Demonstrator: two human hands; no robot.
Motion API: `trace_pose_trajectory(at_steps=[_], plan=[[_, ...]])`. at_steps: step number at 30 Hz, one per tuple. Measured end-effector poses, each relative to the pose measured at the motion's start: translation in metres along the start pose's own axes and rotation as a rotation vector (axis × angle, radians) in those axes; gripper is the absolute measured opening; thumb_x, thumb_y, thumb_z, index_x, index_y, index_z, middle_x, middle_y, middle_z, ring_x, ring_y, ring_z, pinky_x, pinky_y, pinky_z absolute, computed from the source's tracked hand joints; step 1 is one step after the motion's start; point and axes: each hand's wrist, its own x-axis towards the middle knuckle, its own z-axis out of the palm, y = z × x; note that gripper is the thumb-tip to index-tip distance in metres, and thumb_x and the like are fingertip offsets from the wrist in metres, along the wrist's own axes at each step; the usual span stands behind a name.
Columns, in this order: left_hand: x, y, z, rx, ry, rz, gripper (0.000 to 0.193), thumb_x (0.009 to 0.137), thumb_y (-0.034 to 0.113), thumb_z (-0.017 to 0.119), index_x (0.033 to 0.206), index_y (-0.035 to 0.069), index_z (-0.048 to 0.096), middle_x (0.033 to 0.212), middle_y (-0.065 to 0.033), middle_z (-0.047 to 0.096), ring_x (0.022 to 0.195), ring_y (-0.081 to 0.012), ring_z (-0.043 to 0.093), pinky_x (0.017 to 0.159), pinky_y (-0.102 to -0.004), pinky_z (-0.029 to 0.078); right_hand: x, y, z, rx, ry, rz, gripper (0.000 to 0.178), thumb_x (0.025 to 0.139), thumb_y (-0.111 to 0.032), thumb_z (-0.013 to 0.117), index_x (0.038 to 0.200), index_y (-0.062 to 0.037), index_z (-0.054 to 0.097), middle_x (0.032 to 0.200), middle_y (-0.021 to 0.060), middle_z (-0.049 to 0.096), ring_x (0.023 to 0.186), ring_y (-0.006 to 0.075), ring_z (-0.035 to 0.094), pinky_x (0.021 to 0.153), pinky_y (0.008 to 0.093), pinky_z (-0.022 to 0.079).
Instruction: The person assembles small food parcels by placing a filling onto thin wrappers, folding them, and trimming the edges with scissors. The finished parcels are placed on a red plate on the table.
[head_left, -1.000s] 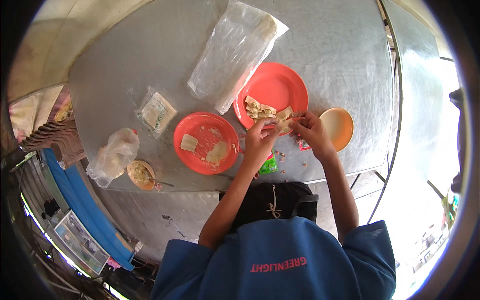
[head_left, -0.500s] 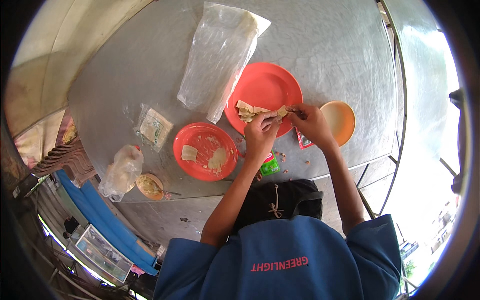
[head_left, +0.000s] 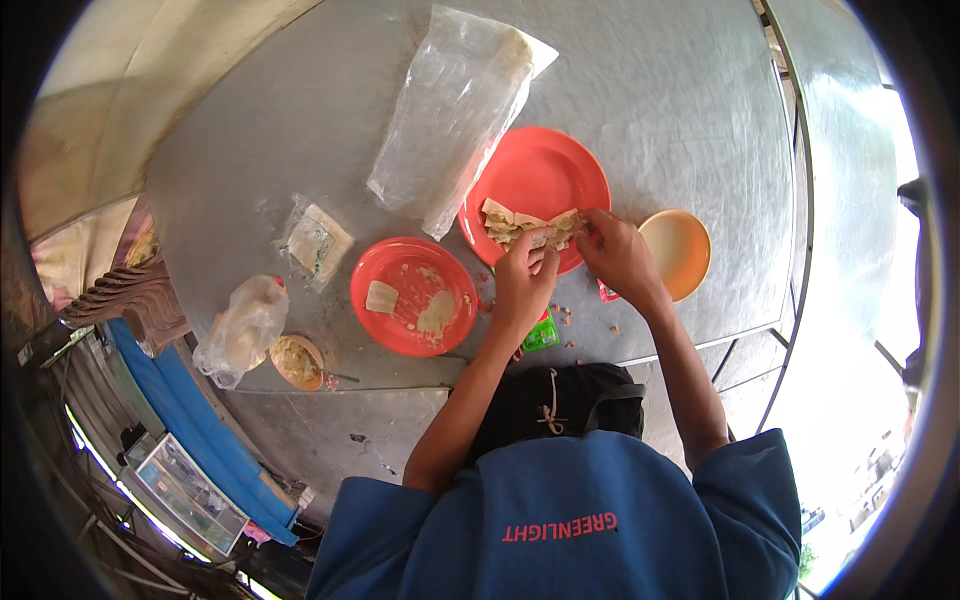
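Observation:
On the near side of a large red plate (head_left: 545, 160) lie several folded, filled dough wrappers (head_left: 503, 220), pale with crimped edges. The rightmost filled wrapper (head_left: 567, 226) is between my two hands. My left hand (head_left: 527, 280) has its fingers bent together at the wrapper's near left edge. My right hand (head_left: 622, 258) pinches its right end, with the fingertips over the plate's right rim. A smaller red plate (head_left: 385, 258) to the left holds one flat square wrapper (head_left: 381, 297) and a smeared pale paste (head_left: 436, 314).
A clear plastic bag (head_left: 450, 110) touches the large plate's left side. Left stand a packet of square wrappers (head_left: 318, 245), a knotted bag (head_left: 245, 325) and a small bowl of filling (head_left: 296, 362). An orange bowl (head_left: 680, 262) sits right; a green packet (head_left: 542, 333) lies near the edge.
My hands have shifted slightly, and the wrapper between them now shows more and lies closer against the others on the plate. The whole view has turned a little.

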Motion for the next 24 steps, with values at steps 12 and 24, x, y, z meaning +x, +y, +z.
trace_pose_trajectory(at_steps=[12,24], plan=[[-0.074,-0.018,-0.046,0.035,0.033,0.044,0.025,0.102,0.009,0.057,0.12,-0.007,0.057,0.117,-0.0161,0.066,0.105,-0.0207,0.068,0.091,-0.0324,0.056,-0.042,-0.018,0.003,0.01,-0.001,-0.124,0.025,0.09,-0.016,0.066,0.109,-0.0009,0.066,0.095,0.0191,0.071,0.077,0.0332,0.071,0.068,0.0427,0.055],[-0.204,-0.038,-0.151,-0.158,0.387,-0.229,0.029,0.103,0.025,0.057,0.122,0.003,0.061,0.111,-0.0109,0.07,0.094,-0.0177,0.068,0.079,-0.0303,0.055,-0.111,-0.046,0.106,0.286,-0.102,-0.336,0.032,0.09,-0.006,0.066,0.121,0.0,0.061,0.096,0.014,0.07,0.076,0.0213,0.068,0.063,0.0328,0.054]])
